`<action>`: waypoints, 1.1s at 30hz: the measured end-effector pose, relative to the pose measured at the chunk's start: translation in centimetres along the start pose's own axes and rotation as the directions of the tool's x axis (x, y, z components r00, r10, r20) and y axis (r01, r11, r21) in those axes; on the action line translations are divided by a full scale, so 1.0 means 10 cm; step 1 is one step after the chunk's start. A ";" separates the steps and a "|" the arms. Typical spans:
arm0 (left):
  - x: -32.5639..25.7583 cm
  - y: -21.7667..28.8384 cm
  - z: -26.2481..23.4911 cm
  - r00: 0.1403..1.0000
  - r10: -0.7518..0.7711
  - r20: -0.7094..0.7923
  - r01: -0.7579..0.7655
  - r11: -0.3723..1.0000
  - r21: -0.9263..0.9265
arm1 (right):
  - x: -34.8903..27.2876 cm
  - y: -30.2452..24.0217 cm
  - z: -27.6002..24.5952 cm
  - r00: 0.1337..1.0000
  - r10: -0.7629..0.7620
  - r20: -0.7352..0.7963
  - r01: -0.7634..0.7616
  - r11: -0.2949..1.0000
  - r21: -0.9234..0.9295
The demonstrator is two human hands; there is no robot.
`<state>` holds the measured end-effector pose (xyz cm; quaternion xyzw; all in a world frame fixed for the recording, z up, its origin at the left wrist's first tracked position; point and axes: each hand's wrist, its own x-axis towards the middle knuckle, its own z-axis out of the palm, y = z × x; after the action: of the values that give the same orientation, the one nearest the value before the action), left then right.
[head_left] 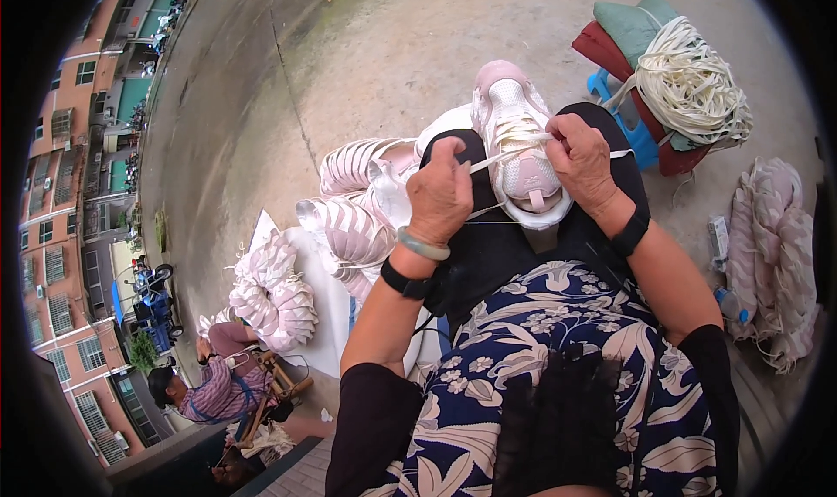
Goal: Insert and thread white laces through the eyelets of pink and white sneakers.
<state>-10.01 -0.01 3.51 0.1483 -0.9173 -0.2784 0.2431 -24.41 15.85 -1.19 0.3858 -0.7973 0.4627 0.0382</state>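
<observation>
A pink and white sneaker (521, 105) rests between my knees, its toe pointing away and its heel opening toward me. Pale flat shoelaces (514, 139) cross its tongue. At the shoe's left side, my left hand (440, 190) is closed with thumb and fingers pinching a lace that stretches across to the right. My right hand (580, 159) pinches lace too, close over the right eyelets, and a loose end sticks out beyond it. A bangle and a black band circle my left wrist; another black band is on the right.
Pink and white shoe pieces (349, 235) are stacked at my left, with another bundle (277, 292) beyond. A blue stool (641, 135) at the right bears cushions and a heap of laces (693, 83). Further bundles (772, 253) lie near a bottle (731, 305). Another person (218, 392) sits far left.
</observation>
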 end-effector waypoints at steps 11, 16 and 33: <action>-0.28 -0.05 -0.24 0.959 -0.258 0.119 0.277 0.940 -0.197 | -0.02 -0.04 -0.10 1.000 -0.006 0.017 0.004 0.991 0.135; -0.22 -0.03 -0.24 0.975 -0.119 0.187 0.131 0.990 -0.051 | -0.03 -0.05 -0.23 0.992 -0.014 0.126 -0.001 0.992 0.123; 0.12 0.05 0.31 0.988 -0.028 0.151 0.042 0.995 -0.093 | -0.03 -0.09 -0.37 0.948 0.151 0.279 -0.199 0.968 0.151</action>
<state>-12.70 1.31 2.00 0.1314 -0.9157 -0.3367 0.1756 -24.71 18.58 1.47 0.3737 -0.7820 0.4774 -0.1446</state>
